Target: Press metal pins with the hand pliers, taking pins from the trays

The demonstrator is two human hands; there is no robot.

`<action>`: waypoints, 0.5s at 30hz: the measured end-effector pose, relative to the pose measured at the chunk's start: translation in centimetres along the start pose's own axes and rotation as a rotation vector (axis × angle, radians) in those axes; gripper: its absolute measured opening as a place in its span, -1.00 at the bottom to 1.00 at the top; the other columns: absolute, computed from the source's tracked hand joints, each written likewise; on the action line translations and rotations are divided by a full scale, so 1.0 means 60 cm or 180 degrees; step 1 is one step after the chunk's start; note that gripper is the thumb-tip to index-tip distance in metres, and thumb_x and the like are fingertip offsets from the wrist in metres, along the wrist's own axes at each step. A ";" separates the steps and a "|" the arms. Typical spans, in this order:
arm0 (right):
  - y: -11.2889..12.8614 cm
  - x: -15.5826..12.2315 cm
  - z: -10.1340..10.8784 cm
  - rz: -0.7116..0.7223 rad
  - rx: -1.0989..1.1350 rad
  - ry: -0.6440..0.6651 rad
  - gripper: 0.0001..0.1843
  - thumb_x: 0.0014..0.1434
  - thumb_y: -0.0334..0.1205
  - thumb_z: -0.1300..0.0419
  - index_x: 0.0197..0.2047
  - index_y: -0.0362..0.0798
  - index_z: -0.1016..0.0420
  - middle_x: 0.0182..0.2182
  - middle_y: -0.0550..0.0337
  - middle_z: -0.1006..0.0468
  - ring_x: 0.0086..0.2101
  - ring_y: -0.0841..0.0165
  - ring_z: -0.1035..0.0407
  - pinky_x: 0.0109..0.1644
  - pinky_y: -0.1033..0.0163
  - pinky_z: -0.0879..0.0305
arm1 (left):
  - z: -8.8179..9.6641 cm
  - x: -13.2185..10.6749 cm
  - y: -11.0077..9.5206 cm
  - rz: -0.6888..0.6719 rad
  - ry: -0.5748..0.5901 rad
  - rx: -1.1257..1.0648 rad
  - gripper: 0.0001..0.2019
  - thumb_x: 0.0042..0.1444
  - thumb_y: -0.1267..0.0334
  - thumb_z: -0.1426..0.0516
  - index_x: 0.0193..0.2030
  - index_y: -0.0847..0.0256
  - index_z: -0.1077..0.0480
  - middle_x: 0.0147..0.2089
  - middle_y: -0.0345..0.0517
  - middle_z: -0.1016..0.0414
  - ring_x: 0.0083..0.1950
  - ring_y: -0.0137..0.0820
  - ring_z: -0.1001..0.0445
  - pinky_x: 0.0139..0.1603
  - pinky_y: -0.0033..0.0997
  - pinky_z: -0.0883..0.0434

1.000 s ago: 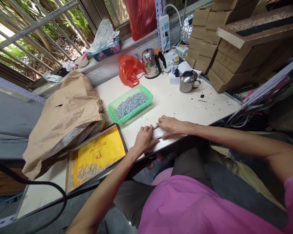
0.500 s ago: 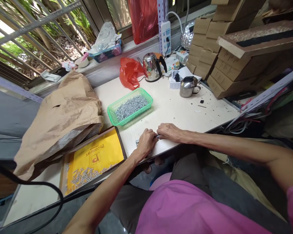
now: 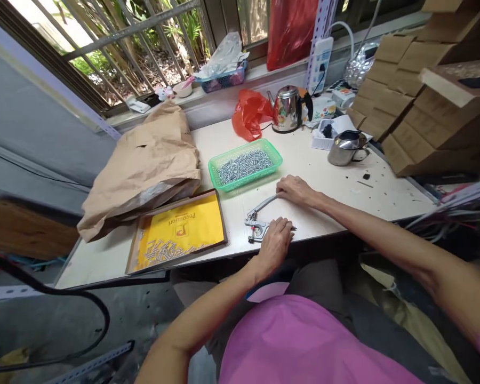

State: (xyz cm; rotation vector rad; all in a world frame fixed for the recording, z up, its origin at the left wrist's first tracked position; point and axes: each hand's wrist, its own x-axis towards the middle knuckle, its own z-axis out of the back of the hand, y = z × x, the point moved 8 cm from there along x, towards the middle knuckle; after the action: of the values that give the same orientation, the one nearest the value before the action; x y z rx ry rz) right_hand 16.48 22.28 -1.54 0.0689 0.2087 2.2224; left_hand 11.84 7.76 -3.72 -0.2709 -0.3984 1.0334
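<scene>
Head | left grip curled over metal tool | right grip pinching its upper handle

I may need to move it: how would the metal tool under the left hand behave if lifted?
The metal tool would probably feel stiff and fairly heavy for its size, as its parts look metallic. Its long arm may swing, since it stands splayed from the body. Rolling seems unlikely, given its flat, angular shape.

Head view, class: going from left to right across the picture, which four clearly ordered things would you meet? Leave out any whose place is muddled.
Yellow-lined tray → metal hand tool → lidded steel pot → stacked cardboard boxes
</scene>
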 end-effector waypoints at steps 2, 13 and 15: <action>0.042 0.004 0.009 0.0233 -0.0072 0.0004 -0.79 0.24 -0.30 -0.12 -0.12 -0.10 -0.55 -0.14 -0.02 -0.52 -0.11 0.19 -0.30 -0.11 0.17 -0.11 | 0.003 0.003 0.000 -0.0039 -0.0042 -0.0088 -0.69 0.32 0.32 0.08 0.13 0.30 -0.28 0.19 0.16 -0.37 0.27 -0.19 -0.30 0.33 -0.02 -0.21; 0.273 -0.060 -0.033 0.2644 0.0422 -0.0047 -0.78 0.27 -0.30 -0.08 -0.36 -0.05 -0.51 -0.33 0.06 -0.45 -0.24 0.27 -0.28 -0.18 0.17 -0.19 | 0.130 -0.146 -0.002 -0.0443 -0.0533 0.0014 -0.78 0.29 0.29 0.00 -0.08 0.20 -0.45 -0.23 -0.01 -0.54 -0.18 -0.33 -0.46 -0.12 -0.31 -0.42; 0.263 -0.048 -0.012 0.2495 0.1175 -0.0279 -0.76 0.33 -0.26 0.01 -0.22 -0.03 -0.50 -0.29 0.06 -0.48 -0.23 0.29 -0.33 -0.16 0.18 -0.26 | 0.202 -0.178 0.099 0.0562 -0.0863 0.0376 -0.75 0.29 0.31 0.02 -0.11 0.19 -0.48 -0.25 0.00 -0.52 -0.19 -0.31 -0.44 -0.15 -0.29 -0.41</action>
State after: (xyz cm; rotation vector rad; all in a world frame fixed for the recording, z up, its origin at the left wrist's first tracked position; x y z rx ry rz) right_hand 5.86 10.43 0.55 0.5259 0.6273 2.9151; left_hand -2.93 1.75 2.69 -0.0595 -0.5628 1.2679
